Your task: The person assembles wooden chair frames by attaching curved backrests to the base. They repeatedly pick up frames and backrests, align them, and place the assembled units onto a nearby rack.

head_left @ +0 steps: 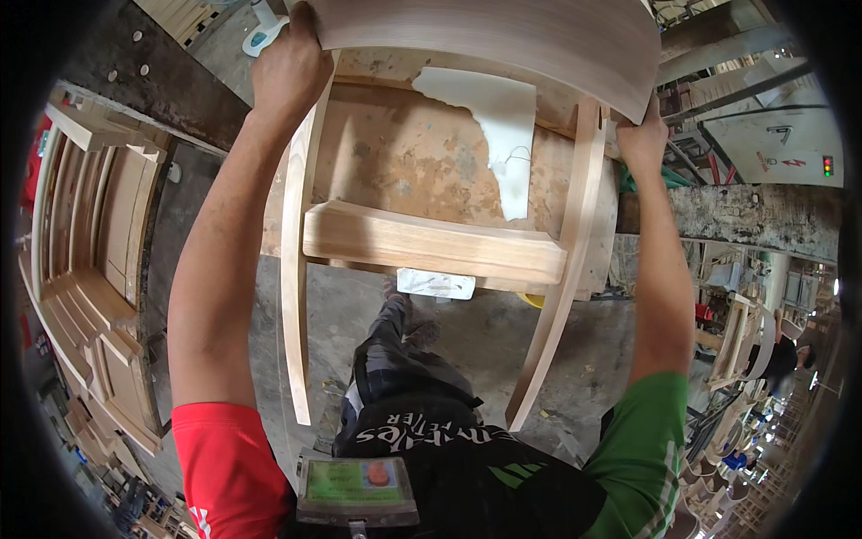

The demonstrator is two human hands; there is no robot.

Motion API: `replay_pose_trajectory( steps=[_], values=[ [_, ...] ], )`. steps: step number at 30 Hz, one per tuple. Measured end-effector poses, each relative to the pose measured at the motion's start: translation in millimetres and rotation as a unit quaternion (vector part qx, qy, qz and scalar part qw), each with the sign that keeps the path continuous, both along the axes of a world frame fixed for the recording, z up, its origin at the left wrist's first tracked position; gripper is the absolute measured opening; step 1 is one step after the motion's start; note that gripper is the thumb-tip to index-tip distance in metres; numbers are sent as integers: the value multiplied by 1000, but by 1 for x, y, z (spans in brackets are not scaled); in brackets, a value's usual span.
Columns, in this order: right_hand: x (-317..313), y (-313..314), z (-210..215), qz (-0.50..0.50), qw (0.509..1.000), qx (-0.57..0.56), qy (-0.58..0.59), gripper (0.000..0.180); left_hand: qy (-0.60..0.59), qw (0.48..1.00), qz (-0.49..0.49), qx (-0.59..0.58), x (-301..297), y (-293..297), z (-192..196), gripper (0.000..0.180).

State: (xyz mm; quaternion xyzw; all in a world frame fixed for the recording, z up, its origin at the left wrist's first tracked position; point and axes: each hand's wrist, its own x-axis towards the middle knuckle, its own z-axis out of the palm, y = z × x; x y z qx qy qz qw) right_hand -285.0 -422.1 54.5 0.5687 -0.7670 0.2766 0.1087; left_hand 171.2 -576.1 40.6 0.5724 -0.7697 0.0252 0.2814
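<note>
A pale wooden chair-back frame has two long posts, the left post and the right post, joined by a wide crossrail. Across its far end lies a curved grey-brown wooden panel, partly cut off by the top of the view. My left hand is closed round the panel's left end, close to the left post. My right hand grips the panel's lower right corner, beside the right post. The fingers of both hands are partly hidden.
Beneath the frame is a stained worktable with a torn white sheet on it. A white block sits by its near edge. Curved wooden parts are stacked at left. An electrical cabinet and a dark beam stand at right.
</note>
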Motion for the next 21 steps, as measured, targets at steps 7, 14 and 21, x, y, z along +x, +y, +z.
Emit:
replay_pose_trajectory(
  steps=[7, 14, 21],
  values=[
    [12, 4, -7, -20, 999, 23, -8, 47, -34, 999, 2, -30, 9, 1, -2, 54],
    [9, 10, -10, -21, 998, 49, -35, 53, -28, 996, 28, 84, 6, -4, 7, 60],
    [-5, 36, 39, 20, 967, 245, -67, 61, -26, 999, 13, -36, -3, -1, 0, 50]
  ],
)
